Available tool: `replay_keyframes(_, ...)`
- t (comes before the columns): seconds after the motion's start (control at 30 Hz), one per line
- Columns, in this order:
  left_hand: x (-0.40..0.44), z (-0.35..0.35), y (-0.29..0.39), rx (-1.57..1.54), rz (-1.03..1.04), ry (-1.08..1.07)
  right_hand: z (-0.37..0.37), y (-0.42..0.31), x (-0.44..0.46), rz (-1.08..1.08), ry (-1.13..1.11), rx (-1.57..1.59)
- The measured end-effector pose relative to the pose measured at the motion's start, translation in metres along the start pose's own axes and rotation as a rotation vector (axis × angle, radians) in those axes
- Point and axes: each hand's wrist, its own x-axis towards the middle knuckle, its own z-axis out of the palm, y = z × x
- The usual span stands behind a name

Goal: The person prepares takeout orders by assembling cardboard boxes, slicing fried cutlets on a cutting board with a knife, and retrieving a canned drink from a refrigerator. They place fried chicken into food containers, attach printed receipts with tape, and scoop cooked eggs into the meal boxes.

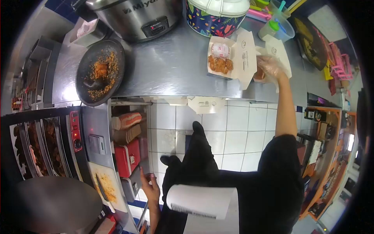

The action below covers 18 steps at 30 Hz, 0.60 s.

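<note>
My right hand, in a clear plastic glove, reaches into an open paper meal box at the right of the steel counter. Its fingers are closed at a brown piece of food, mostly hidden beneath them. Just left stands another open meal box, holding fried chicken pieces and a wrapped white bundle. Down at the lower left, my bare left hand hangs beside the drawers with its fingers apart, holding nothing.
A dark pan with a fried piece and crumbs sits on the counter's left. Behind are a steel rice cooker and a patterned container. A knife lies on a cutting board. A blurred dark oval covers the lower left.
</note>
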Motion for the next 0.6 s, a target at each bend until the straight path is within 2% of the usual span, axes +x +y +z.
replay_keyframes(0.03, 0.000, 0.002, 0.004, -0.036, -0.074, 0.035, -0.001, -0.001, -0.005, 0.002, -0.019, 0.000)
replay_keyframes(0.1, 0.007, 0.006, 0.016, -0.036, -0.094, 0.043, -0.005, -0.024, -0.032, 0.074, 0.252, -0.114)
replay_keyframes(0.17, 0.010, 0.007, 0.027, -0.046, -0.122, 0.088, 0.000, 0.027, -0.009, -0.028, 0.071, -0.666)
replay_keyframes(0.2, 0.015, 0.007, 0.027, -0.026, -0.096, 0.071, 0.007, 0.013, -0.023, -0.076, 0.067, -0.697)
replay_keyframes(0.23, 0.020, -0.001, 0.028, 0.002, -0.112, 0.033, 0.004, 0.026, -0.019, -0.219, -0.111, -1.059)
replay_keyframes(0.27, 0.025, -0.015, 0.026, 0.022, -0.097, 0.091, 0.004, 0.033, -0.021, -0.276, 0.008, -0.936)
replay_keyframes(0.33, 0.038, -0.053, 0.039, 0.153, -0.097, 0.275, -0.001, 0.050, -0.029, -0.285, 0.248, -0.046)
replay_keyframes(0.37, 0.044, -0.080, 0.036, 0.068, -0.216, 0.420, -0.005, 0.055, -0.036, -0.312, 0.316, 0.410)
replay_keyframes(0.4, 0.050, -0.114, 0.014, 0.078, -0.121, 0.639, 0.000, 0.049, -0.037, -0.109, 0.504, 0.285)
replay_keyframes(0.43, 0.063, -0.149, -0.016, 0.094, -0.006, 0.826, 0.001, 0.030, -0.053, -0.215, 0.404, 0.493)
replay_keyframes(0.47, 0.070, -0.193, -0.041, 0.074, -0.043, 0.958, 0.020, -0.019, -0.080, -0.193, 0.516, 0.504)
replay_keyframes(0.53, 0.080, -0.286, -0.076, -0.013, -0.044, 1.236, 0.024, 0.098, -0.043, -0.708, 0.442, 0.540)
replay_keyframes(0.6, 0.099, -0.359, -0.084, -0.026, 0.050, 1.472, 0.066, 0.050, -0.061, -0.587, 0.479, 0.679)
